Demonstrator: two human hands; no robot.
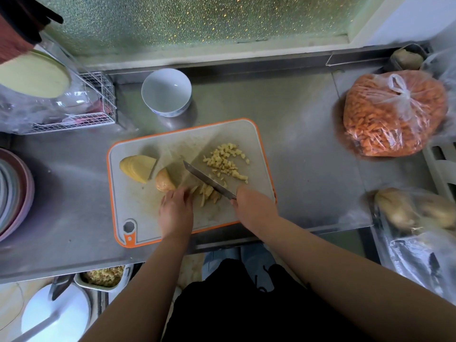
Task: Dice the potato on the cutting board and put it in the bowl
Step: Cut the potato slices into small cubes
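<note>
A grey cutting board with an orange rim [138,218] lies on the steel counter. On it are a stack of potato slices [137,167], an uncut potato end piece [164,181], a bundle of potato strips [208,193] and a heap of diced potato [227,161]. My right hand [254,206] grips the handle of a knife [207,180], whose blade lies slanted over the strips. My left hand [175,211] holds the strips at their left end, fingers curled. An empty white bowl [166,91] stands behind the board.
A tied bag of orange pieces [392,114] sits at the right, with bagged potatoes [414,211] nearer me. A wire rack with glass lids [74,104] and stacked plates [12,191] stand at the left. A tray of diced food [103,276] sits below the counter.
</note>
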